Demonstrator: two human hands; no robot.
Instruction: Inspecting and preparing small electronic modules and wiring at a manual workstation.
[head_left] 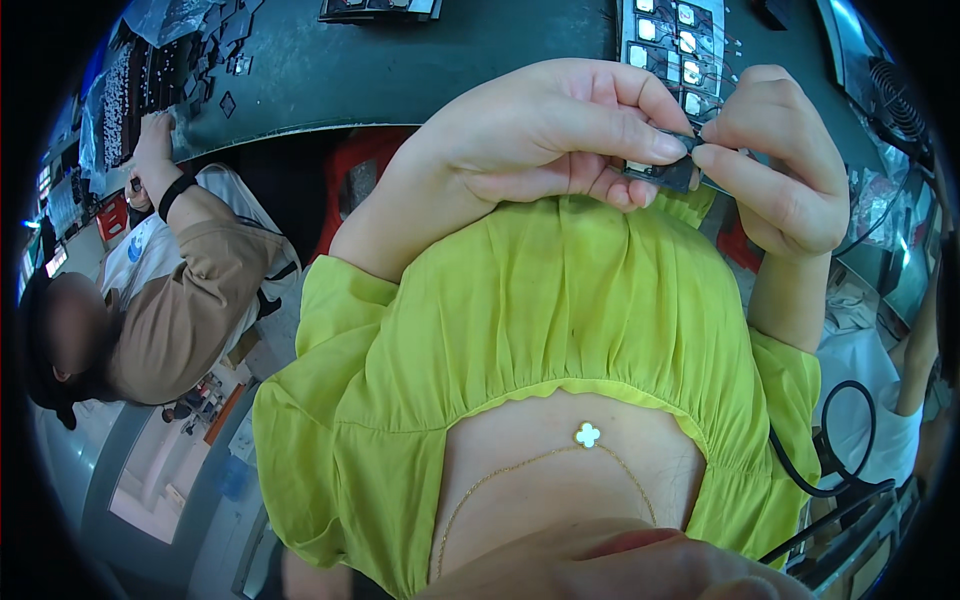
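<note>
Part, by the table's near edge, sits pinched in the left hand, as I watch remotely, while the right hand's thumb and finger nearly meet at its right end, their grip and its long axis unclear to me.

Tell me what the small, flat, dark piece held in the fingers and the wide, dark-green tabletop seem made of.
Small, flat, dark piece: possibly smooth plastic or coated board, from its faintly glossy face; too small to be sure. Dark-green tabletop: perhaps satin rubber or vinyl, from its even colour and soft sheen.
</note>
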